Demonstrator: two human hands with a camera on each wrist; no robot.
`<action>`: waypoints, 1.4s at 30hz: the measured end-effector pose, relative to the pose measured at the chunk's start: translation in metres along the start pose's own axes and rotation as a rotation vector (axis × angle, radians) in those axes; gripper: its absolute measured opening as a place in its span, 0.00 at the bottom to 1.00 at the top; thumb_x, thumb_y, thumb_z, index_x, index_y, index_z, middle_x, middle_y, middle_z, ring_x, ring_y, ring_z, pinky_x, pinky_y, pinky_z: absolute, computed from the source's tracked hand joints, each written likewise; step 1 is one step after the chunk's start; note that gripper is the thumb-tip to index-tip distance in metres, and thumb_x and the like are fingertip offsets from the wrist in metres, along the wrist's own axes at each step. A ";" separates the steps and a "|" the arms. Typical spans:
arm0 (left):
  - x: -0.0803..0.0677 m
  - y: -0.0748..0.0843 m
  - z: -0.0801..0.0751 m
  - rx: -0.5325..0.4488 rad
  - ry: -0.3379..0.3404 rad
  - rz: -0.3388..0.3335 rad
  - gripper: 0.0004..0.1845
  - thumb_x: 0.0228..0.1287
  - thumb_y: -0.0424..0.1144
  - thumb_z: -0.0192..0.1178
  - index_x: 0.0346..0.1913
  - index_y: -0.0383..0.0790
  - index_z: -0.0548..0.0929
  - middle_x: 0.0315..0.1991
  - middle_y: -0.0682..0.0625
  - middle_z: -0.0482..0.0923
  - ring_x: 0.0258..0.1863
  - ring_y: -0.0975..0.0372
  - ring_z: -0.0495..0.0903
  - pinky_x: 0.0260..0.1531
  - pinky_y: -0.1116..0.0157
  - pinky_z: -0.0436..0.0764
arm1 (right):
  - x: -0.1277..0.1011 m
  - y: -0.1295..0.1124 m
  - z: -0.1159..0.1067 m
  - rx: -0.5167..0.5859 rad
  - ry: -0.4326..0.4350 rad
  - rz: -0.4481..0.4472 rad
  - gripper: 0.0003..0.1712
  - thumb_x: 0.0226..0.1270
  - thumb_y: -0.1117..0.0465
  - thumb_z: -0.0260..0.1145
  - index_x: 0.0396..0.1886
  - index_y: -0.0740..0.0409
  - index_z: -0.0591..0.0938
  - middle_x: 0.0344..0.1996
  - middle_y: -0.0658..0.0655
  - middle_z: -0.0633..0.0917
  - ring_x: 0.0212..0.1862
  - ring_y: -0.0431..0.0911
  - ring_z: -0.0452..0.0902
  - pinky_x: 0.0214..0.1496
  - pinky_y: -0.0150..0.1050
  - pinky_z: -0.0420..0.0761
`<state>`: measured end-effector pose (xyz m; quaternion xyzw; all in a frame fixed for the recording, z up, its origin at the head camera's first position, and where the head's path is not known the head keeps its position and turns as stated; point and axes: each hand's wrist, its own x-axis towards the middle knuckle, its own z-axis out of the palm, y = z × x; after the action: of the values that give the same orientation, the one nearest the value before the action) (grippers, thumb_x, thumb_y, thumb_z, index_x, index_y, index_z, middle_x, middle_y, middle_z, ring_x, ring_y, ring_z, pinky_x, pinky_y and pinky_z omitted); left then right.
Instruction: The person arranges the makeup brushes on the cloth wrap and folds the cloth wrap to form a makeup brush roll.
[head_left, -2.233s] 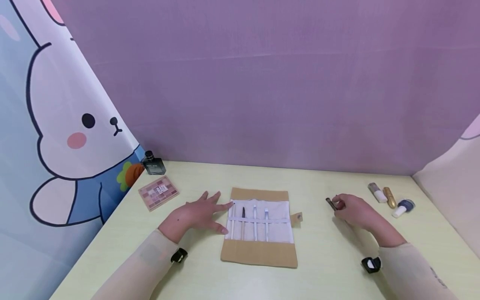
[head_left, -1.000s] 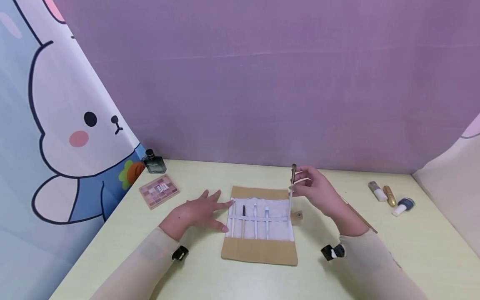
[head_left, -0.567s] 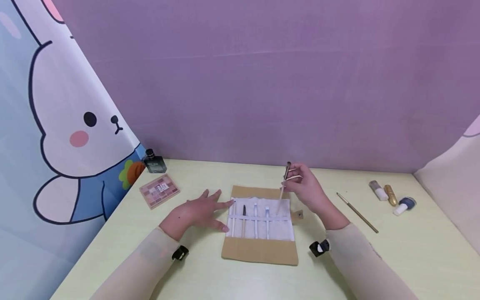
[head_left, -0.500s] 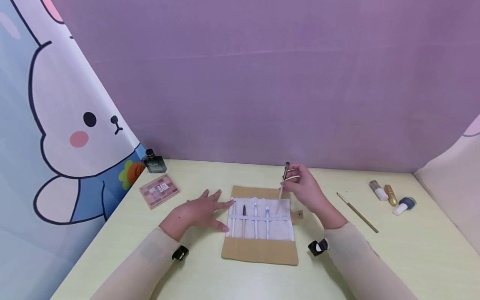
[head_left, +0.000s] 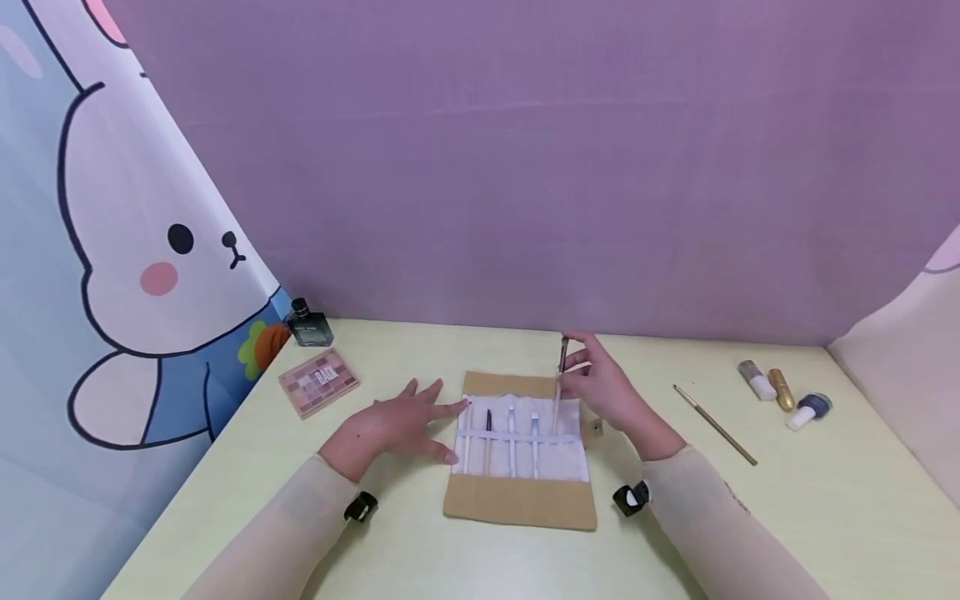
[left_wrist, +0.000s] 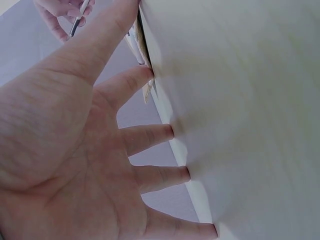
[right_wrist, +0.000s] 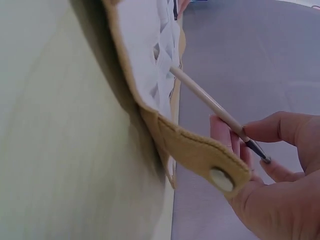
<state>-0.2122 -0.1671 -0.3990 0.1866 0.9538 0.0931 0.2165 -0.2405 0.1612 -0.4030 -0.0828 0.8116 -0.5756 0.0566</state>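
Brush (right_wrist: 209, 101) tilted over the right side of the case (head_left: 519, 502), lower end near the elastic (head_left: 523, 437), contact unclear | right hand (head_left: 603, 392) pinching it | I'd expect snagging if the angle drifts or the elastic bunches | slim smooth shaft (right_wrist: 192, 85); tan cloth, rumpled pale lining (right_wrist: 142, 47), round metal snap (right_wrist: 221, 179) | left hand (head_left: 401, 427), fingers spread, at case's left edge

Table (head_left: 660, 542), left: dark bottle (head_left: 312, 328) behind pink palette (head_left: 319, 383); right: gold tube (head_left: 781, 390) between 2 white-capped bottles (head_left: 756, 380); rear: purple cloth (head_left: 525, 183).
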 end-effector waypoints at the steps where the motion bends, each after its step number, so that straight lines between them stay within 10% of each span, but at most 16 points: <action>1: 0.001 0.000 0.000 0.002 0.000 0.001 0.51 0.59 0.70 0.72 0.83 0.69 0.63 0.90 0.41 0.44 0.87 0.31 0.42 0.66 0.13 0.54 | 0.000 0.000 0.000 -0.003 0.000 -0.006 0.43 0.74 0.73 0.62 0.84 0.57 0.59 0.54 0.70 0.77 0.48 0.52 0.82 0.51 0.45 0.94; 26: 0.000 0.001 -0.004 -0.005 -0.014 -0.006 0.52 0.58 0.70 0.73 0.83 0.67 0.63 0.90 0.40 0.45 0.87 0.31 0.41 0.67 0.13 0.52 | -0.005 0.004 0.005 -0.256 -0.077 0.050 0.27 0.74 0.64 0.67 0.68 0.62 0.71 0.48 0.63 0.84 0.39 0.47 0.79 0.35 0.37 0.81; 42: 0.002 0.000 -0.001 0.010 -0.014 -0.004 0.50 0.59 0.70 0.72 0.83 0.70 0.63 0.90 0.41 0.44 0.87 0.32 0.41 0.68 0.13 0.53 | -0.018 0.001 0.009 -0.478 -0.223 0.033 0.23 0.73 0.63 0.72 0.62 0.64 0.77 0.43 0.56 0.86 0.42 0.45 0.79 0.42 0.35 0.80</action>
<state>-0.2149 -0.1667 -0.3989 0.1864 0.9531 0.0864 0.2223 -0.2217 0.1571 -0.4073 -0.1434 0.9146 -0.3536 0.1338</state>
